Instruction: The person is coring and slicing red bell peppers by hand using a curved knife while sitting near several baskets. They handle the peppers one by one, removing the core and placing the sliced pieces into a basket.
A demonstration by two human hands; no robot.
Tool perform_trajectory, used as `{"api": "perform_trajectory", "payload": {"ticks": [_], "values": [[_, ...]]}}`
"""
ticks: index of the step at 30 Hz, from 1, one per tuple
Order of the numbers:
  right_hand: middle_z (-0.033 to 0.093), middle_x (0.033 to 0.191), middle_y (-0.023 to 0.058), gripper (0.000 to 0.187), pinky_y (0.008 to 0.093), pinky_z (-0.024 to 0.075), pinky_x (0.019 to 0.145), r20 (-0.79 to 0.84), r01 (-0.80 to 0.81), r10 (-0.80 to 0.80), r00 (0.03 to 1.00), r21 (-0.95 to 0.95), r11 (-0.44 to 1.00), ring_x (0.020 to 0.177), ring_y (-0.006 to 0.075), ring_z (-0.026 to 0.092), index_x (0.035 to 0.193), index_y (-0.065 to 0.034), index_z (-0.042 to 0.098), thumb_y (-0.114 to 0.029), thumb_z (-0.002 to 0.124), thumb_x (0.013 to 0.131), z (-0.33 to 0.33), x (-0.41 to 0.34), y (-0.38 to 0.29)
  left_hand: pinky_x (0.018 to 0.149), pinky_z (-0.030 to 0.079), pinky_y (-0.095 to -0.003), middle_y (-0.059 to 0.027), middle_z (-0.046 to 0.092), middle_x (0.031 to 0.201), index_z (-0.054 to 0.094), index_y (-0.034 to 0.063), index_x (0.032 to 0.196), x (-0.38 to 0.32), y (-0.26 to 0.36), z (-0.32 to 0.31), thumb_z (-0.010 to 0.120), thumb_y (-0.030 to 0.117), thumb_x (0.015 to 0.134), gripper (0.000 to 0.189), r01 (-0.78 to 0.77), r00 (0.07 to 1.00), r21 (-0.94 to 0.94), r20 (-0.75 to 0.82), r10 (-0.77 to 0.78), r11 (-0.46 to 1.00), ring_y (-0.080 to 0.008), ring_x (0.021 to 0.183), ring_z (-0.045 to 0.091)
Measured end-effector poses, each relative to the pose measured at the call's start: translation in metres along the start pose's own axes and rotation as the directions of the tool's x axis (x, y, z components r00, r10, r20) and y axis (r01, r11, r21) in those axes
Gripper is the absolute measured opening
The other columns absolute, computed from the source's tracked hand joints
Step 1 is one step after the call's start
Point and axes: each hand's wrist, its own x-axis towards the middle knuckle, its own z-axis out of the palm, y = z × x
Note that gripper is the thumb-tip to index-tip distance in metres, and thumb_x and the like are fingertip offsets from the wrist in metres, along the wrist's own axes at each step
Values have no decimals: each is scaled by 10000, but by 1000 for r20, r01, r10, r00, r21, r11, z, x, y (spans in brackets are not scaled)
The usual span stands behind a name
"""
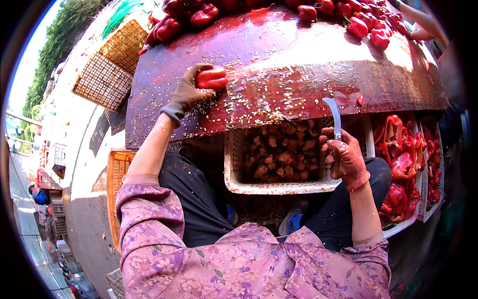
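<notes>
My left hand (pixel 190 91), in a dark stained glove, grips a red bell pepper (pixel 211 79) over the left part of a seed-strewn table (pixel 261 71). In my right hand (pixel 345 157), gloved and stained red, is a knife with a curved blade (pixel 334 114), its tip pointing up, near the table's front edge. Pepper cores (pixel 280 157) lie in a white plastic crate (pixel 283 187) between my knees, partly under the table. Whole red peppers (pixel 356 27) are heaped along the table's far side. A small red pepper piece (pixel 360 99) lies right of the blade.
Opened red peppers (pixel 401 168) fill a white crate at my right, with another crate of red pieces (pixel 433 164) beyond. An orange crate (pixel 114 187) stands at my left. Yellowish crates (pixel 102 80) are beyond the table's left edge. Another person's arm (pixel 422 22) reaches in at upper right.
</notes>
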Motion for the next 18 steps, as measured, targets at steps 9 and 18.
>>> {"api": "perform_trajectory", "payload": {"ticks": [9, 18], "values": [[656, 1022, 110, 226, 234, 530, 642, 226, 54, -43, 973, -45, 998, 782, 142, 647, 1083, 17, 606, -61, 580, 873, 1, -17, 15, 928, 461, -374, -136, 575, 1098, 526, 76, 1218, -81, 97, 134, 823, 152, 571, 716, -93, 989, 75, 122, 83, 993, -294, 1025, 573], [655, 791, 183, 181, 331, 496, 638, 349, 528, -397, 849, -614, 587, 672, 224, 640, 1012, -7, 639, -102, 588, 867, 56, -17, 22, 809, 521, -358, -144, 623, 1020, 543, 20, 1158, -76, 103, 130, 864, 158, 531, 719, -77, 972, 419, -172, 163, 905, -280, 945, 623]]}}
